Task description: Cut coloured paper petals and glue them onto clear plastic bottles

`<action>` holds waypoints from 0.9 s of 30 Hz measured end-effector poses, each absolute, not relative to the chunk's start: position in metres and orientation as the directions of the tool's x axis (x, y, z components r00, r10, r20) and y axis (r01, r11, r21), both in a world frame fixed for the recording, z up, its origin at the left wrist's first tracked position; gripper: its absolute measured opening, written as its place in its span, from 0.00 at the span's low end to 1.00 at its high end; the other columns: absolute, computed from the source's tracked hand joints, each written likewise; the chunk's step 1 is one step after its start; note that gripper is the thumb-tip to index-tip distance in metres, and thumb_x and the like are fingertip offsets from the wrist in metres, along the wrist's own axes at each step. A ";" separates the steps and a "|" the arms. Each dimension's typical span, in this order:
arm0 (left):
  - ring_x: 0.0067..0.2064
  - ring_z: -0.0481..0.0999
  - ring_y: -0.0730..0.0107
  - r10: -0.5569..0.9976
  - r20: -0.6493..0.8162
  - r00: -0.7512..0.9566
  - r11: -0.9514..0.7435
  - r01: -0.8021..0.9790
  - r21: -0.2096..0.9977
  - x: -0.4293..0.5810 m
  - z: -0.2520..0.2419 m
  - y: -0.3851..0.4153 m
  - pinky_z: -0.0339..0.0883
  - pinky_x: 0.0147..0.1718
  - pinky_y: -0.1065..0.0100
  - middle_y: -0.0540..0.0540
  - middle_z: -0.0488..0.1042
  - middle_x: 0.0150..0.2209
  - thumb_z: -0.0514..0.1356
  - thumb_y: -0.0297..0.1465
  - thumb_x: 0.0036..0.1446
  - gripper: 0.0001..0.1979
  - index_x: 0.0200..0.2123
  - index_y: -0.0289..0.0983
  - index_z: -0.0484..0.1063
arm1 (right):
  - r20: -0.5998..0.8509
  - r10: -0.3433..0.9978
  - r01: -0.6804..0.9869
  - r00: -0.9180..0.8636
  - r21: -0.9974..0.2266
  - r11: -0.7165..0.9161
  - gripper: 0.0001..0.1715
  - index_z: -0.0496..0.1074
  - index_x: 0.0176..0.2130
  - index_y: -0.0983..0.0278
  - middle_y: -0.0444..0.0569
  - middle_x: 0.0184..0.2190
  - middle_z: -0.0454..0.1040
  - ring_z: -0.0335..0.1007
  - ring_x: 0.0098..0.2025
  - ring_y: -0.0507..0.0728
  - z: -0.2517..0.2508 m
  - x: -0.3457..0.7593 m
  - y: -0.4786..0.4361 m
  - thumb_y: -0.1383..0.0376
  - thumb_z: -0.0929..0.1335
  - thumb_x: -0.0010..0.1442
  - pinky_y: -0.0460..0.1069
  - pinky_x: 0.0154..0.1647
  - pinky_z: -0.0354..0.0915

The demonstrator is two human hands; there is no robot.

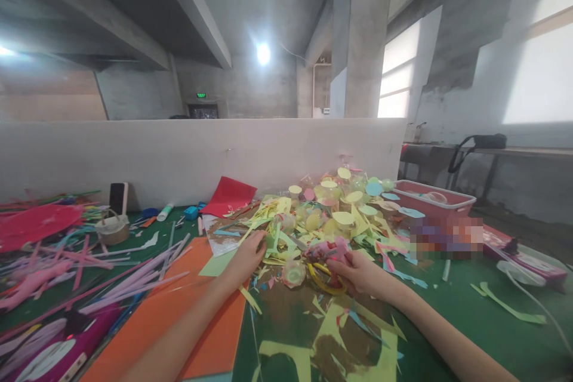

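Observation:
In the head view, my right hand (351, 271) is closed around a pink glue gun (333, 248), whose front end points left over the paper scraps. A yellow ring (329, 283) lies just below it. My left hand (253, 250) is at the left edge of the scrap pile, fingers curled in; what they hold, if anything, is hidden. Beyond its fingertips sits a clear rounded plastic piece (285, 222) among yellow-green paper strips (264, 212). Between my hands rests a small clear cup-like piece (293, 273) with a coloured rim.
A heap of clear plastic balls and paper discs (342, 218) rises against the white partition (268, 152). A pink bin (441, 203) stands right of it. Orange sheet (188, 310), lilac strips (134, 277), a small bucket (111, 230) and a phone (117, 198) are on the left.

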State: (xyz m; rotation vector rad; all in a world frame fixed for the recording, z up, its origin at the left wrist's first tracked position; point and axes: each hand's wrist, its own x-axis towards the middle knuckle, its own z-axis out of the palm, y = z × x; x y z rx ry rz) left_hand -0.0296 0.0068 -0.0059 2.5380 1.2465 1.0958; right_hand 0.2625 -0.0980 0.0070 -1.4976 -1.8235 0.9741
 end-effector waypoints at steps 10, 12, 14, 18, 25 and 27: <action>0.44 0.73 0.63 0.721 0.562 0.405 -0.660 0.647 0.381 -0.029 -0.005 0.005 0.66 0.44 0.63 0.45 0.74 0.41 0.49 0.26 0.59 0.11 0.41 0.39 0.68 | -0.008 0.983 0.580 -0.182 -0.808 0.101 0.30 0.66 0.26 0.64 0.39 0.11 0.61 0.56 0.15 0.49 0.008 0.265 -0.099 0.42 0.61 0.60 0.44 0.17 0.50; 0.44 0.73 0.63 0.723 0.556 0.410 -0.660 0.650 0.378 -0.029 -0.006 0.006 0.66 0.44 0.63 0.45 0.74 0.41 0.48 0.26 0.59 0.11 0.41 0.39 0.68 | -0.003 0.987 0.589 -0.161 -0.803 0.094 0.29 0.64 0.26 0.63 0.39 0.11 0.61 0.56 0.16 0.49 0.007 0.265 -0.100 0.42 0.62 0.60 0.44 0.18 0.50; 0.44 0.73 0.63 0.723 0.552 0.414 -0.659 0.652 0.375 -0.030 -0.007 0.007 0.66 0.44 0.63 0.45 0.74 0.41 0.49 0.26 0.59 0.11 0.41 0.39 0.68 | -0.003 0.989 0.595 -0.145 -0.799 0.085 0.29 0.62 0.25 0.63 0.39 0.11 0.61 0.56 0.16 0.49 0.008 0.265 -0.100 0.41 0.61 0.59 0.44 0.18 0.50; 0.45 0.73 0.62 0.723 0.550 0.418 -0.659 0.654 0.371 -0.030 -0.009 0.009 0.65 0.45 0.62 0.44 0.74 0.42 0.49 0.26 0.59 0.11 0.42 0.39 0.68 | 0.008 0.986 0.599 -0.164 -0.794 0.106 0.28 0.58 0.22 0.61 0.39 0.11 0.60 0.56 0.16 0.49 0.010 0.265 -0.102 0.43 0.61 0.60 0.45 0.18 0.50; 0.45 0.73 0.62 0.727 0.542 0.422 -0.657 0.657 0.370 -0.030 -0.007 0.008 0.66 0.45 0.62 0.44 0.73 0.41 0.49 0.27 0.59 0.11 0.42 0.38 0.67 | 0.008 0.987 0.602 -0.162 -0.791 0.106 0.29 0.59 0.22 0.61 0.40 0.11 0.61 0.58 0.17 0.51 0.009 0.266 -0.102 0.42 0.61 0.60 0.46 0.19 0.51; 0.44 0.73 0.62 0.727 0.542 0.422 -0.656 0.658 0.369 -0.030 -0.007 0.008 0.66 0.44 0.62 0.44 0.73 0.41 0.49 0.27 0.59 0.10 0.42 0.38 0.68 | 0.015 0.986 0.599 -0.167 -0.793 0.113 0.29 0.58 0.22 0.61 0.40 0.11 0.61 0.59 0.17 0.51 0.008 0.266 -0.102 0.43 0.61 0.60 0.46 0.20 0.53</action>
